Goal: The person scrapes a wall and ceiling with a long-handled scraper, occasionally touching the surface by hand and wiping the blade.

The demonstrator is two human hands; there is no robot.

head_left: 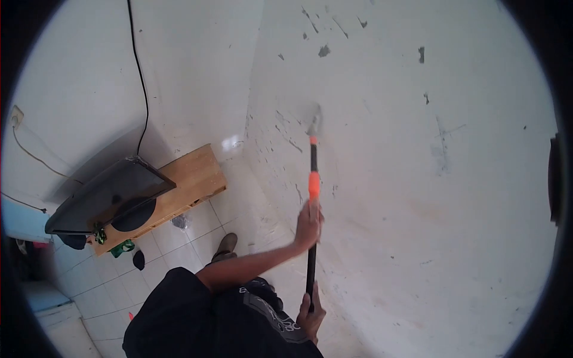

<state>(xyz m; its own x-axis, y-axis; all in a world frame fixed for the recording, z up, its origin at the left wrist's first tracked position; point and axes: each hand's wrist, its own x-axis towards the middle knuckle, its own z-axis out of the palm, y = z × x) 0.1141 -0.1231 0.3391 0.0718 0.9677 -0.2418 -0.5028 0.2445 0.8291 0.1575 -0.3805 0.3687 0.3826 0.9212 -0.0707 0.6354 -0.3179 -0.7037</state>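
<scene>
Both hands are wrapped round a long-handled scraper with a black shaft and orange collars. My left hand grips it just below the large orange collar, with the arm stretched across from the left. Lower down, near the shaft's bottom end, my right hand is closed on the black handle. The scraper's grey head is blurred against the white wall; whether its edge touches the surface I cannot tell. Grey patches and scratches mark the wall around and above the head.
To the left, a flat-screen television stands on a low wooden bench. A black cable hangs down the wall behind it. Pale floor tiles lie below, with a dark shoe and a small dark item on them.
</scene>
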